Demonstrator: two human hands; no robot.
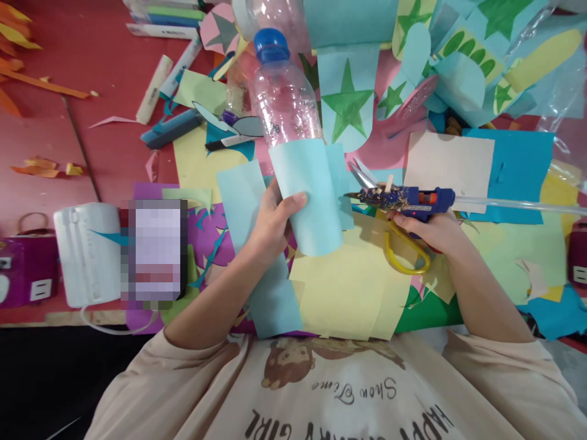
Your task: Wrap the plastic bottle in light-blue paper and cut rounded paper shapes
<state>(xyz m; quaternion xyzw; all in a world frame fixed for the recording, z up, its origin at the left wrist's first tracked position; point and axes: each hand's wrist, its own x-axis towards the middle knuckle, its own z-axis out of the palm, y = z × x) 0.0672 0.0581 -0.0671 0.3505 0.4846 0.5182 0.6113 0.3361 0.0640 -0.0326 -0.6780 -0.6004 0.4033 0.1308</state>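
Observation:
Wrapped round the lower part of a clear plastic bottle (288,101) is a sheet of light blue paper (309,195). My left hand (275,220) grips the bottle over this paper, thumb on the front, other fingers hidden behind. A blue cap (271,46) tops the bottle, which tilts away from me. My right hand (431,229) is closed on a dark blue glue gun (426,201), its nozzle pointing left at the bottle and apart from it. From the gun's rear sticks a long clear glue stick (518,205). Scissors (406,266) with yellow handles lie beneath the gun.
Paper sheets and scraps cover the red table (110,146). At left lie a phone (158,250) and a white power bank (89,253) with a cable. Blue cut-outs with green stars (347,101) are at the back, markers (153,90) at back left.

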